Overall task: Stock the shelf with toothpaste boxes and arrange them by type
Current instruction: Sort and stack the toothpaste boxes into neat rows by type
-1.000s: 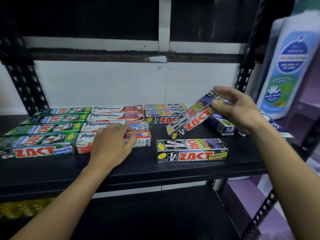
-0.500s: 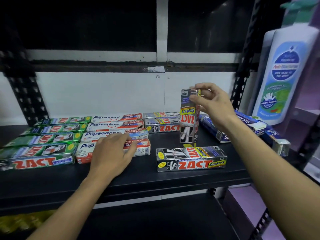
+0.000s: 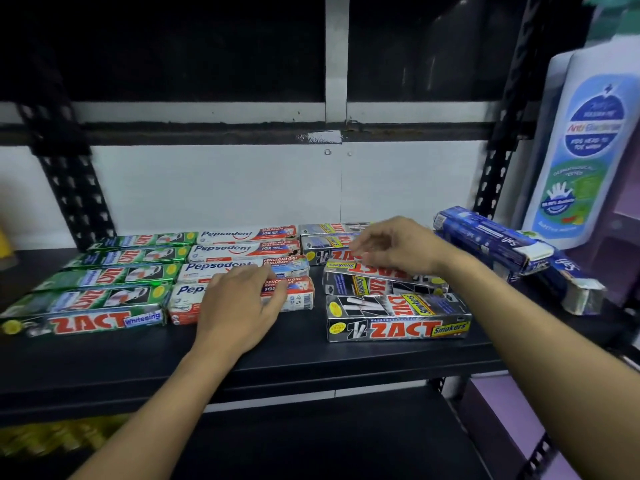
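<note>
On the black shelf point(image 3: 277, 355) lie three columns of boxes. Green Zact Whitening boxes point(image 3: 86, 306) fill the left, red-and-white Pepsodent boxes point(image 3: 242, 249) the middle, silver Zact Smokers boxes point(image 3: 325, 244) the right. My left hand point(image 3: 242, 303) lies flat on the two front Pepsodent boxes, fingers spread. My right hand point(image 3: 391, 251) grips the far long edge of a silver Zact Smokers box point(image 3: 363, 284). That box lies lengthwise, slightly tilted, just behind the front silver Zact Smokers box point(image 3: 398, 317).
Blue toothpaste boxes point(image 3: 491, 240) lie askew at the shelf's right end, one jutting past the edge. A large white wash bottle point(image 3: 585, 150) stands beyond the right upright point(image 3: 491, 181). Yellow packs point(image 3: 41, 438) show on the lower shelf at left.
My right hand swung the silver Zact Smokers box from tilted, through upright, down to lying flat behind the front silver box. My left hand stayed on the Pepsodent boxes.
</note>
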`<state>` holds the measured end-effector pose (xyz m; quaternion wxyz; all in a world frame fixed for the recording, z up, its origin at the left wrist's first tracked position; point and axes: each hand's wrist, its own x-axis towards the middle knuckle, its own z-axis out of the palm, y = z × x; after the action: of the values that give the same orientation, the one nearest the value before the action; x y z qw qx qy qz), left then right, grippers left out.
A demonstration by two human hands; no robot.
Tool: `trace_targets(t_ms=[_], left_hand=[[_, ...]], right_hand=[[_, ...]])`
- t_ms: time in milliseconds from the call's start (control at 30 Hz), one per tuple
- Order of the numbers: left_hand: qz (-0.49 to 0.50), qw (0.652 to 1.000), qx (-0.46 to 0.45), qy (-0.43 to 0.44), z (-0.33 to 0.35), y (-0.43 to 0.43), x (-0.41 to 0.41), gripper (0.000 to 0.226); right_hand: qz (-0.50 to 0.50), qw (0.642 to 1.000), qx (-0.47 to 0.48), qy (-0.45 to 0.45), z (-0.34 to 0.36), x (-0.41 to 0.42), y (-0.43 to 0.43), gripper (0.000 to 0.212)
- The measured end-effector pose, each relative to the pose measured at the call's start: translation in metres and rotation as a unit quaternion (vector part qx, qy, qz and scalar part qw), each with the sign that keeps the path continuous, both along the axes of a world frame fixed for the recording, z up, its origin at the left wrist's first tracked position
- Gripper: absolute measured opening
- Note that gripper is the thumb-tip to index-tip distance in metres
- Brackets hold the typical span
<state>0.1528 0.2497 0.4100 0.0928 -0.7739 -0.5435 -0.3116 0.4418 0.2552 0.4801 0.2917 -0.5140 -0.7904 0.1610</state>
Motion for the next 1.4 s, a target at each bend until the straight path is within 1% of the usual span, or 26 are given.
trace_targets(t_ms=[33, 100, 167, 267, 333, 400, 500, 533, 600, 667, 767, 833, 967, 1100, 1200, 1400], left_hand=[[0.001, 1.0, 0.0, 0.001, 0.0, 0.0, 0.0, 0.037], [0.003, 1.0, 0.001, 0.006, 0.0, 0.0, 0.0, 0.038], [0.005, 1.0, 0.0, 0.011, -0.001, 0.001, 0.0, 0.039], [0.007, 1.0, -0.004, 0.014, -0.001, 0.002, 0.0, 0.041], [0.008, 1.0, -0.007, 0.015, 0.0, 0.002, -0.001, 0.042], [0.009, 1.0, -0.009, 0.018, 0.0, 0.001, 0.0, 0.043], [0.01, 1.0, -0.013, 0.02, -0.001, 0.001, 0.0, 0.044], [0.011, 1.0, -0.013, 0.02, -0.001, 0.001, 0.0, 0.045], [0.011, 1.0, -0.01, 0.021, -0.001, 0.001, 0.0, 0.044], [0.009, 1.0, -0.008, 0.023, -0.001, 0.0, 0.0, 0.044], [0.006, 1.0, -0.004, 0.019, -0.001, 0.001, 0.0, 0.043], [0.003, 1.0, -0.002, 0.019, -0.001, 0.002, 0.0, 0.042], [0.001, 1.0, 0.001, 0.019, -0.003, 0.002, 0.0, 0.043], [0.004, 1.0, 0.004, 0.025, -0.003, 0.004, 0.001, 0.05], [0.004, 1.0, 0.006, 0.028, -0.004, 0.006, 0.001, 0.047], [0.013, 0.999, 0.015, 0.039, -0.005, 0.007, 0.0, 0.04]], right_hand=[[-0.002, 1.0, -0.004, -0.024, -0.003, 0.002, -0.001, 0.018], [-0.008, 0.999, -0.023, -0.036, -0.003, 0.008, -0.005, 0.014], [-0.005, 0.998, -0.052, -0.03, -0.001, 0.016, -0.01, 0.019], [-0.01, 0.994, -0.087, -0.064, 0.002, 0.026, -0.016, 0.035], [-0.013, 0.993, -0.09, -0.079, -0.001, 0.03, -0.017, 0.038], [-0.011, 0.993, -0.089, -0.08, -0.002, 0.033, -0.017, 0.034], [-0.025, 0.99, -0.081, -0.115, -0.001, 0.032, -0.014, 0.021], [-0.046, 0.989, -0.067, -0.127, -0.001, 0.031, -0.011, 0.019], [-0.104, 0.984, -0.002, -0.147, -0.006, 0.029, -0.003, 0.017], [-0.14, 0.977, 0.031, -0.156, -0.012, 0.029, 0.002, 0.021], [-0.139, 0.97, -0.012, -0.2, -0.016, 0.031, -0.002, 0.041], [-0.135, 0.965, -0.017, -0.223, -0.016, 0.034, -0.002, 0.045], [-0.101, 0.976, 0.006, -0.191, -0.021, 0.036, 0.004, 0.038], [-0.073, 0.982, 0.024, -0.17, -0.026, 0.029, 0.014, 0.039], [-0.067, 0.985, 0.032, -0.158, -0.028, 0.025, 0.022, 0.039], [-0.078, 0.981, 0.053, -0.17, -0.034, 0.026, 0.031, 0.04]])
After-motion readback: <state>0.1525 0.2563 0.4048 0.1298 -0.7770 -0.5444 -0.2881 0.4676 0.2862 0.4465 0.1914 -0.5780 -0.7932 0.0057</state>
